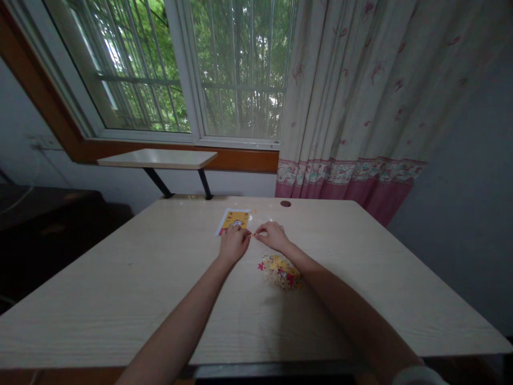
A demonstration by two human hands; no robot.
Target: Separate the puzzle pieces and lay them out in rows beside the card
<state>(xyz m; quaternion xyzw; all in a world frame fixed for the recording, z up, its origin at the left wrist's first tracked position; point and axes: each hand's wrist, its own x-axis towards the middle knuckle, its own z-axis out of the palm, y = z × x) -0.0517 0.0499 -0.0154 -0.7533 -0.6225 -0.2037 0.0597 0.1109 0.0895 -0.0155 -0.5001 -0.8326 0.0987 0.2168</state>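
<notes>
My left hand point(235, 243) and my right hand point(272, 235) meet over the middle of the desk, thumbs and forefingers pinched close together. Between the fingertips shows a tiny orange-yellow jigsaw piece point(253, 235); whether it is one piece or two joined, I cannot make out. Under and just beyond my left fingers lies a yellow picture sheet point(236, 218) with a white border, partly covered by that hand. A loose heap of jigsaw pieces point(280, 271) in yellow, red and pale wood colour sits beside my right forearm, nearer to me.
The pale wooden desk point(160, 283) has a round cable hole point(285, 203) near its back edge. A raised shelf point(160, 158) on black legs stands at the back left. Behind are a barred window point(240, 69) and a patterned curtain point(352, 107). Dark furniture point(48, 230) is at left.
</notes>
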